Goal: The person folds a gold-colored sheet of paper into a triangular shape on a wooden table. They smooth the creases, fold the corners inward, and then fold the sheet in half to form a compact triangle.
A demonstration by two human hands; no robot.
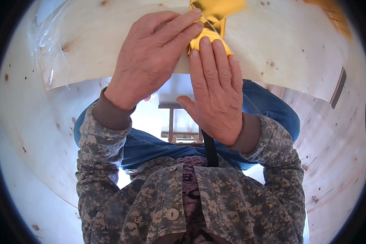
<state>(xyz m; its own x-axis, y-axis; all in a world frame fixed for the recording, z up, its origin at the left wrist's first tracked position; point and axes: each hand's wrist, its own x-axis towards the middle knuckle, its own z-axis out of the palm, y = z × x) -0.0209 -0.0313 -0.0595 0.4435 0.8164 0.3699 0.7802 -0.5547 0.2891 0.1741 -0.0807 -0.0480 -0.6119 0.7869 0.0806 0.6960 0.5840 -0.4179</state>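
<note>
A shiny gold foil piece (220, 9) lies at the far edge of view on the pale wooden board, with a folded part nearer to me and a thin whitish line running slantwise across it. My right hand (218, 91) rests flat, its fingers stretched out over the near part of the foil and its thumb apart. From the left, my left hand (148, 61) reaches over with two fingers extended, their tips on the foil's left edge. Its thumb is mostly hidden, so I cannot see whether anything lies beneath that hand.
Crumpled clear plastic film (49, 49) lies on the left of the wooden board (284, 49). A dark strip (338, 87) sits at the board's right corner. An orange-gold item (333, 14) shows at the far right. My knees in blue jeans are under the board's near edge.
</note>
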